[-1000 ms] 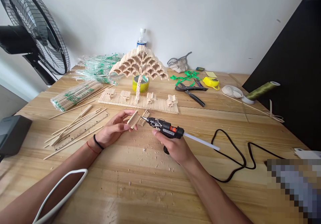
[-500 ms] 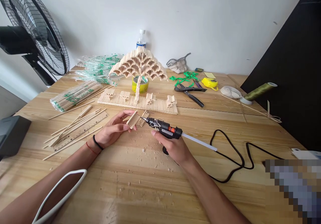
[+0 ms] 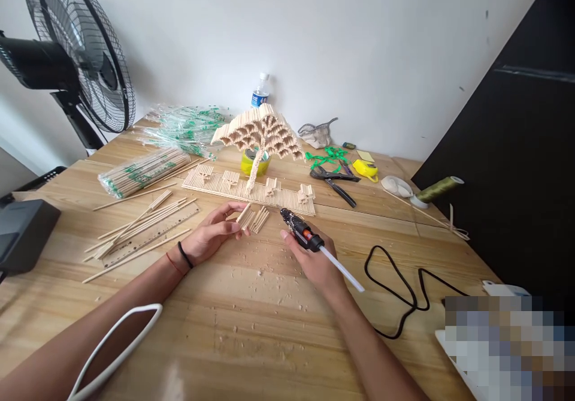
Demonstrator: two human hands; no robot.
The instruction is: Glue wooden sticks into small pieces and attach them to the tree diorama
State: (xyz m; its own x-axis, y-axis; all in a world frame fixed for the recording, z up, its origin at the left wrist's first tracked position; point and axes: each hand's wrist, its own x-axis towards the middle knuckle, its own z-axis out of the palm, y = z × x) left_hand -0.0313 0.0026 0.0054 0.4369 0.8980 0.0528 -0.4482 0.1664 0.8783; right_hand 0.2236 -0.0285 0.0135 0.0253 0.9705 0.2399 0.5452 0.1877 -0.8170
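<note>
My left hand (image 3: 218, 233) is closed on a small panel of short wooden sticks (image 3: 245, 216), pinched between thumb and fingers. Just right of it lies another group of short sticks (image 3: 259, 220). In my right hand (image 3: 317, 263) is a black hot glue gun (image 3: 302, 231), with a white glue stick (image 3: 341, 268) poking out of its back. The gun's nozzle points up and left, apart from the panel. Behind both hands stands a stick model (image 3: 265, 131) with a peaked, tree-like canopy on a trunk, fixed to a long stick base (image 3: 287, 198) bearing several small stick pieces.
Loose sticks and a clear ruler (image 3: 153, 236) lie at left, near a bagged stick bundle (image 3: 144, 170). Black pliers (image 3: 336, 185), a yellow tape measure (image 3: 365, 169) and a thread spool (image 3: 438, 191) are behind right. A black cord (image 3: 404, 287) curls at right; a fan (image 3: 85, 53) stands left.
My right hand has drawn the glue gun right and slightly down, away from the panel, and its nozzle has turned more upward. My left hand still holds the panel. The camera view has shifted.
</note>
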